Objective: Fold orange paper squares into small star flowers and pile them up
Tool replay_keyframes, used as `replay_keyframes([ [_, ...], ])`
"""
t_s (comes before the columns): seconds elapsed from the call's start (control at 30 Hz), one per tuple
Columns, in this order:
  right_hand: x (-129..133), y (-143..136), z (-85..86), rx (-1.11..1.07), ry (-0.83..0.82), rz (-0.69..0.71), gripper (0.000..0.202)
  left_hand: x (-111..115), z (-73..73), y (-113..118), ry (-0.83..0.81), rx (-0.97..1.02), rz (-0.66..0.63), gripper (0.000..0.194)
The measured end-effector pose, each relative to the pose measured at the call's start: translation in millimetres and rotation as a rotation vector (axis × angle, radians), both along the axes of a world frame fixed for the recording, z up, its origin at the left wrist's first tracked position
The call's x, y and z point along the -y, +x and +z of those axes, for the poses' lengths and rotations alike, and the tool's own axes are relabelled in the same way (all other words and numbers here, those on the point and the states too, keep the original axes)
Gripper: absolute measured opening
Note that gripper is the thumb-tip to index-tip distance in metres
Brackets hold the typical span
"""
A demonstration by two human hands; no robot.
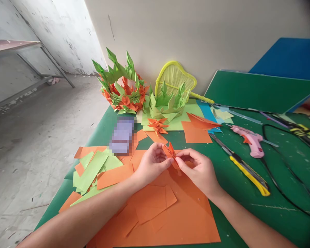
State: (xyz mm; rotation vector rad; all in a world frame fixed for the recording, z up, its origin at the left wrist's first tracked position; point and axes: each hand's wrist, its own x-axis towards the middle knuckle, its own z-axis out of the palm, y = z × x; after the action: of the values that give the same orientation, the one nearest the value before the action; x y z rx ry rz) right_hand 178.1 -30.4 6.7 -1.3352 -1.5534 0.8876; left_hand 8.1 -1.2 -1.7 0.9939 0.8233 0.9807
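Observation:
A small folded orange paper piece (171, 153) is pinched between both hands above a large orange sheet (191, 220). The fingers of my left hand (153, 162) close on its left side, and my right hand (197, 168) grips its right side with thumb and fingers. Just beyond the hands lies an orange paper flower (158, 126) with pointed petals. Behind it stands a ring of folded green paper (167, 105). A taller green and orange paper structure (122, 91) is at the back left.
Green and orange paper strips (91, 172) lie loosely at the left, near a pixelated phone-like object (122, 136). On the right are a yellow cutter (248, 174), a pink glue gun (250, 141) and its black cable. A yellow fan (175, 79) leans on the wall.

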Motion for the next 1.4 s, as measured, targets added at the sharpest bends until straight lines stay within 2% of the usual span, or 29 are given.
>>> replay_keyframes([
  [0.17,0,0,0.8,0.18,0.158,0.013,0.002,0,2.3,1,-0.003,-0.024,-0.017,0.036],
  [0.4,2,-1,0.1,0.229,0.192,-0.022,0.009,3,4.6,2,0.023,-0.092,-0.023,0.036],
  [0.7,5,-6,2.2,0.187,0.22,0.035,0.01,6,3.1,1,0.111,-0.126,-0.01,0.024],
  [0.77,5,-6,1.7,0.143,0.182,0.045,0.008,6,5.4,1,0.086,-0.094,-0.005,0.026],
  [0.87,4,-5,-0.4,-0.003,0.04,0.067,0.006,5,9.7,0,0.019,-0.03,-0.008,0.032],
  [1.03,0,-4,-3.6,-0.228,-0.165,0.123,0.012,4,13.2,-2,-0.067,0.036,-0.013,0.035],
  [1.17,1,-5,-3.1,-0.284,-0.215,0.158,0.014,4,15.0,-3,-0.104,0.042,-0.022,0.034],
  [1.4,-1,-3,-1.0,-0.309,-0.274,0.208,0.019,6,14.8,0,-0.027,0.002,-0.009,0.03],
])
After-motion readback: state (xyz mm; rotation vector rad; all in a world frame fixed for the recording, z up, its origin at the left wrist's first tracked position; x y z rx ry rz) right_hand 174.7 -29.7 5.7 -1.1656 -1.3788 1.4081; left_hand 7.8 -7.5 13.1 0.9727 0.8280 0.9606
